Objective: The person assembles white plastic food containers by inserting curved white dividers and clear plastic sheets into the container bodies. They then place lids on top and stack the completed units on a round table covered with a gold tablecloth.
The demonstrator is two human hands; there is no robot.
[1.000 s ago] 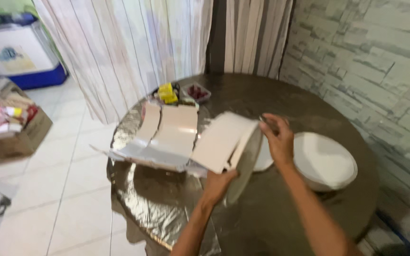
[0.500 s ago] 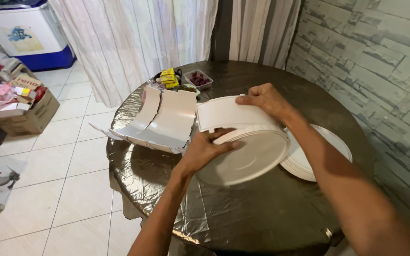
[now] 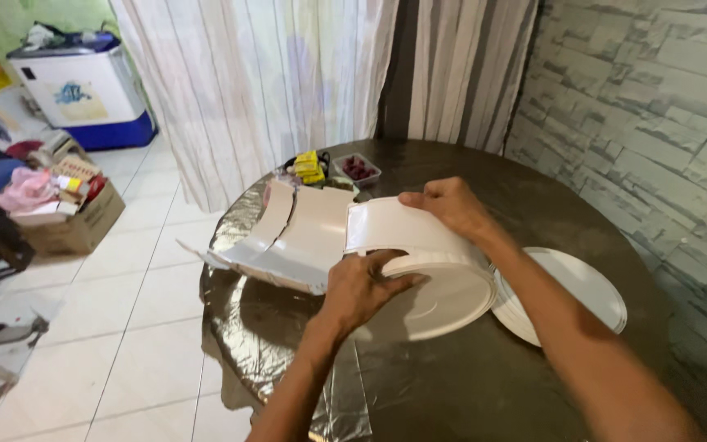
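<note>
Both hands point(image 3: 407, 245) on white curved card point(image 3: 407, 229) above round disc point(image 3: 443, 295).

A round dark table point(image 3: 468, 385) under crinkled clear plastic sheeting carries curved white card strips point(image 3: 300, 237), a stack of white round discs point(image 3: 578, 286), and small food trays point(image 3: 345, 169) near its far edge.

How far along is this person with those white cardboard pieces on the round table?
Partly done, it seems. A stack of white round discs already lies flat on the table. In hand: the left hand steadies a round disc while the right hand bends a white strip around its rim; the join looks unfinished. Left over: more curved white strips lie unused beside it.
</note>
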